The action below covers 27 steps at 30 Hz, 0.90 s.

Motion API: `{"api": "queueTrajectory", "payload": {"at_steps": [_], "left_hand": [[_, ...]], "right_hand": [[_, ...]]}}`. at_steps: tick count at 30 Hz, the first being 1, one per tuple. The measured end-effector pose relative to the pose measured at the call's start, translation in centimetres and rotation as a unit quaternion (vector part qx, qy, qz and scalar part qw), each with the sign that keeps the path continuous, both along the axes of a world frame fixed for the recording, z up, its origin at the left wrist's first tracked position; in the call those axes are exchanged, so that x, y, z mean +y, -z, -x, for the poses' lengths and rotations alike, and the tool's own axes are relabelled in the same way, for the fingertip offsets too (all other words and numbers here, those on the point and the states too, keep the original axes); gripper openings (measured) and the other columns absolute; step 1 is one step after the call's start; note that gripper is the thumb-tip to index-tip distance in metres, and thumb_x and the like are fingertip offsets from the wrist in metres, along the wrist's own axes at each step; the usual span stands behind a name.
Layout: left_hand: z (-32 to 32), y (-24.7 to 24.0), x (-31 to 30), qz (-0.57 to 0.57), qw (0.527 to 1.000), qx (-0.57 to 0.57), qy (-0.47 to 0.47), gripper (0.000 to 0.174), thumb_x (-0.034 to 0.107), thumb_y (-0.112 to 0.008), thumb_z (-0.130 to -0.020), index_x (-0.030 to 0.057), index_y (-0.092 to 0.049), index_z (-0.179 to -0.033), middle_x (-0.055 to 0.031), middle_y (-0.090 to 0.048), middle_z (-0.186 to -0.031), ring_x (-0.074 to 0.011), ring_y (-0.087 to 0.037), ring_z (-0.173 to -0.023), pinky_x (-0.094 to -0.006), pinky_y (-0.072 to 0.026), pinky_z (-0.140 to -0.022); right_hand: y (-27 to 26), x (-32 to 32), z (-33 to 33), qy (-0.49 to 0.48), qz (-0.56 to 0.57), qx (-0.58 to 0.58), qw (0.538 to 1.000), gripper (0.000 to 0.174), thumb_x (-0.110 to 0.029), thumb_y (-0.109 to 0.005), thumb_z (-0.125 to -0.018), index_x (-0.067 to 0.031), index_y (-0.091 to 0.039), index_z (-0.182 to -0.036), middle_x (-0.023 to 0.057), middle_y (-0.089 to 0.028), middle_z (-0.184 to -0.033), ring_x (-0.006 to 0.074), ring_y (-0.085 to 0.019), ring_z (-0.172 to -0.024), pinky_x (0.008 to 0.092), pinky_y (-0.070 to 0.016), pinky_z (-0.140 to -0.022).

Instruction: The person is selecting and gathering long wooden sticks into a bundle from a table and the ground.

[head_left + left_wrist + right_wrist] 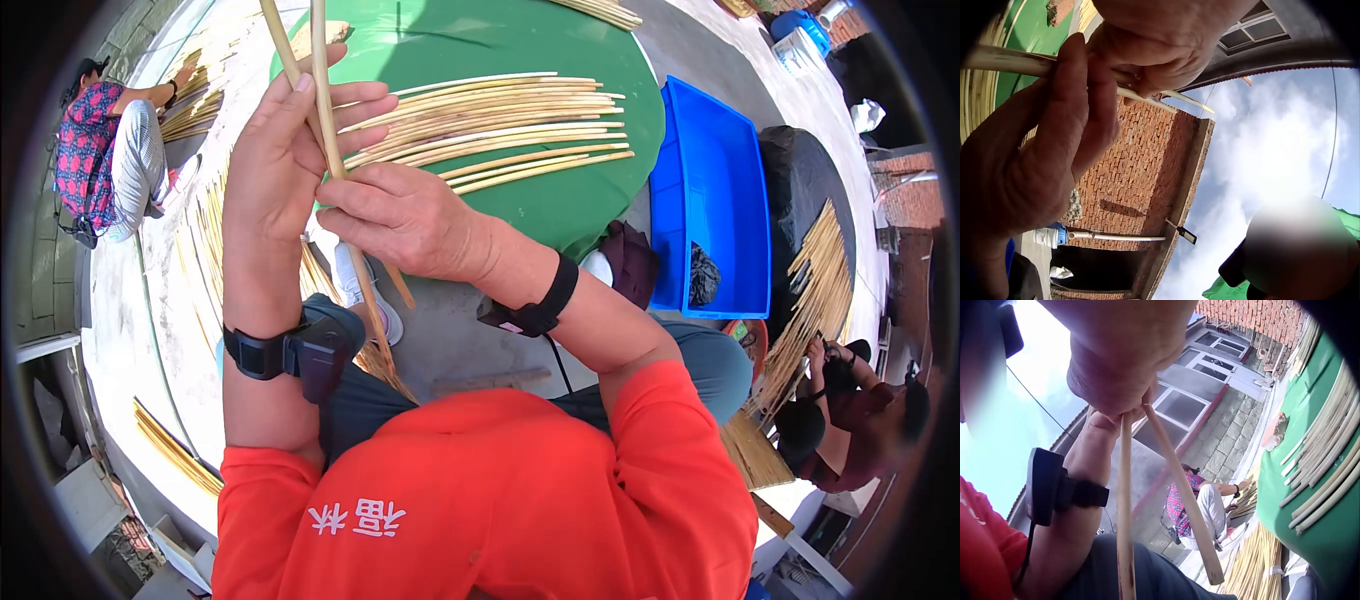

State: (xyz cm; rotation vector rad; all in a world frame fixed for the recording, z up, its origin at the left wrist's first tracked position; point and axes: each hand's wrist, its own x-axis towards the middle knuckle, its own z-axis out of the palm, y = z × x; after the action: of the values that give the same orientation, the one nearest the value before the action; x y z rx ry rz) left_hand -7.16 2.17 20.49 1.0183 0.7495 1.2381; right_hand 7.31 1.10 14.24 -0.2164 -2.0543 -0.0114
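Two long, pale wooden sticks (pixel 322 85) cross in front of me, their lower ends hanging below my hands. My left hand (pixel 275 150) is palm up, its thumb lying along one stick and the other fingers extended behind them. Close to the crossing, my right hand (pixel 405 215) pinches the sticks between thumb and curled fingers. In the right wrist view, the two sticks (pixel 1175 469) spread apart below that hand. The left wrist view shows a stick (pixel 1013 61) passing between the left hand's fingers toward the right hand (pixel 1154 44).
Several similar sticks (pixel 500 120) lie on a green-covered round table (pixel 590 205). To its right stands a blue crate (pixel 725 170). A person (pixel 100 150) squats at left beside sticks; another person (pixel 870 410) is at right near a stick bundle (pixel 810 300).
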Motion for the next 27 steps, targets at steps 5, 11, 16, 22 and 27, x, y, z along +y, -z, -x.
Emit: {"api": "queueTrajectory", "payload": {"at_steps": [5,11,16,22,27], "left_hand": [[1.6,-0.3,0.0,-0.087,0.995,-0.016,-0.054,0.022,0.019,-0.047,-0.092,0.0004,-0.051,-0.103,-0.0058,-0.051,-0.074,-0.014,-0.05,-0.066,-0.0299,-0.0453,-0.065],[6.2,-1.3,0.4,-0.137,0.956,-0.01,-0.257,0.022,0.015,-0.044,-0.093,-0.0024,-0.045,-0.106,-0.0139,-0.056,-0.082,-0.0242,-0.058,-0.075,-0.0398,-0.05,-0.078],[3.9,-1.1,-0.1,-0.12,0.943,-0.004,-0.311,0.026,0.016,-0.042,-0.094,-0.0059,-0.044,-0.108,-0.0158,-0.057,-0.083,-0.0261,-0.059,-0.076,-0.041,-0.0501,-0.078],[2.3,-1.0,-0.3,-0.135,0.976,0.022,-0.17,0.023,0.021,-0.041,-0.095,0.0018,-0.05,-0.102,-0.01,-0.054,-0.081,-0.0186,-0.055,-0.074,-0.0357,-0.0458,-0.078],[3.3,-0.7,-0.4,-0.159,0.971,-0.054,-0.172,0.018,0.018,-0.041,-0.095,0.0016,-0.048,-0.097,-0.0084,-0.052,-0.076,-0.0156,-0.048,-0.066,-0.0297,-0.0412,-0.066]], "right_hand": [[1.1,0.3,1.0,-0.042,0.096,0.077,0.991,0.026,-0.004,-0.061,-0.072,-0.0002,-0.058,-0.098,0.0103,-0.055,-0.1,0.0228,-0.056,-0.082,0.0283,-0.0488,-0.064],[8.8,-1.6,-0.3,0.082,0.397,0.072,0.911,0.046,-0.023,-0.056,-0.083,-0.0034,-0.039,-0.121,0.0162,-0.05,-0.105,0.0337,-0.055,-0.086,0.0396,-0.0464,-0.073],[8.8,-2.4,1.6,0.053,0.503,0.076,0.859,0.043,-0.031,-0.052,-0.087,-0.0019,-0.041,-0.116,0.017,-0.054,-0.096,0.0346,-0.057,-0.08,0.0402,-0.0462,-0.066],[7.3,-1.6,1.7,-0.045,0.605,-0.015,0.794,0.025,-0.026,-0.049,-0.091,-0.0037,-0.049,-0.102,0.0035,-0.055,-0.062,0.0203,-0.058,-0.062,0.0309,-0.0449,-0.056],[8.8,0.3,0.5,-0.084,0.566,0.013,0.82,0.038,-0.035,-0.044,-0.091,-0.0034,-0.047,-0.112,0.017,-0.057,-0.099,0.0321,-0.056,-0.092,0.0379,-0.0443,-0.078]]}}
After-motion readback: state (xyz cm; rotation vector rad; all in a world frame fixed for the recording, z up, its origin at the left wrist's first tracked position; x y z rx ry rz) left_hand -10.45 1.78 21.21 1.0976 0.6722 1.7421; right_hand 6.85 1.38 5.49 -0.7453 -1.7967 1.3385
